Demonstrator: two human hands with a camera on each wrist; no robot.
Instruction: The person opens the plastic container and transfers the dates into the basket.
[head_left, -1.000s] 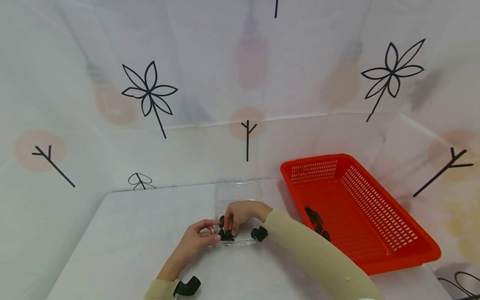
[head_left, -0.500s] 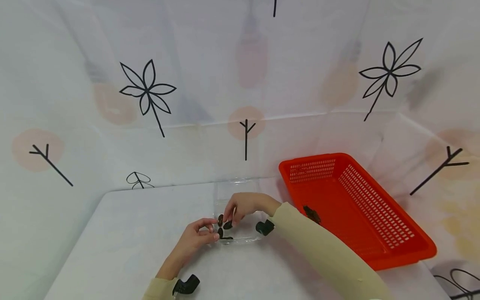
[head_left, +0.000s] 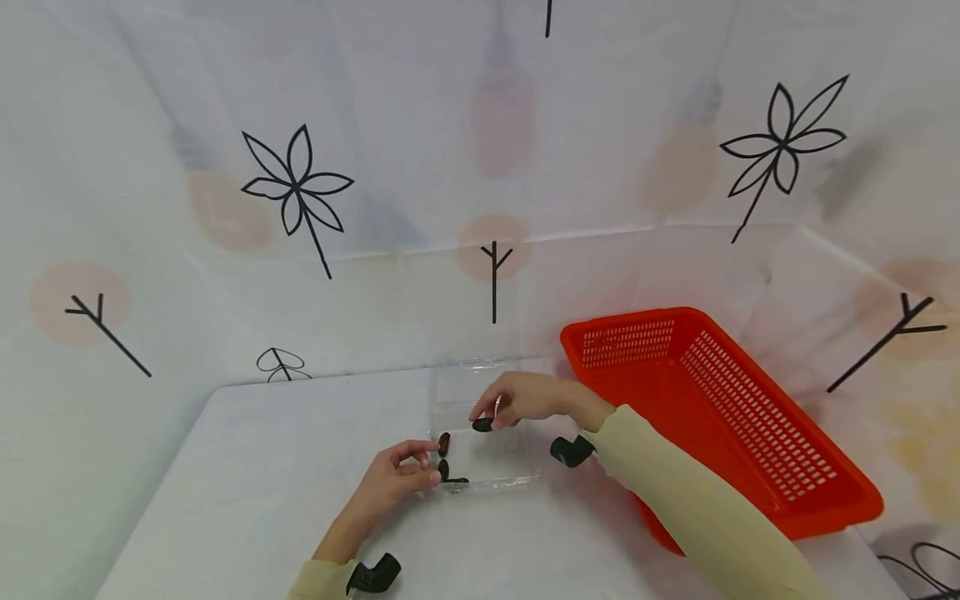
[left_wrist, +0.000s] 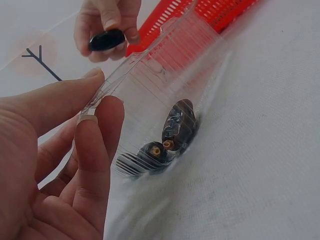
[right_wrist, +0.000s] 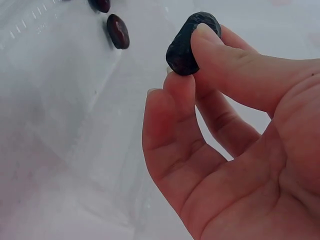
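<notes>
A clear plastic box (head_left: 491,458) lies on the table, its hinged lid folded back. My left hand (head_left: 386,482) pinches the box's left wall between thumb and fingers, plainest in the left wrist view. Inside, along that wall, lie a few dark, glossy dates: one brownish date (head_left: 444,445), a darker date (head_left: 443,470) and another date (head_left: 456,480) by the front edge. Over the middle of the box, my right hand (head_left: 531,396) holds a wrinkled black date (right_wrist: 185,45) between thumb and fingertips. In the left wrist view this held date (left_wrist: 106,40) appears beyond the box wall.
A red plastic basket (head_left: 720,417) with slotted sides stands at the right, partly behind my right sleeve (head_left: 690,500). A white cloth (head_left: 262,500) covers the table, and a patterned sheet (head_left: 405,308) hangs behind it.
My right hand has picked up a date from the box's front left and carried it back and to the right. My left hand stays at the wall. My sleeve now hides dates in the basket.
</notes>
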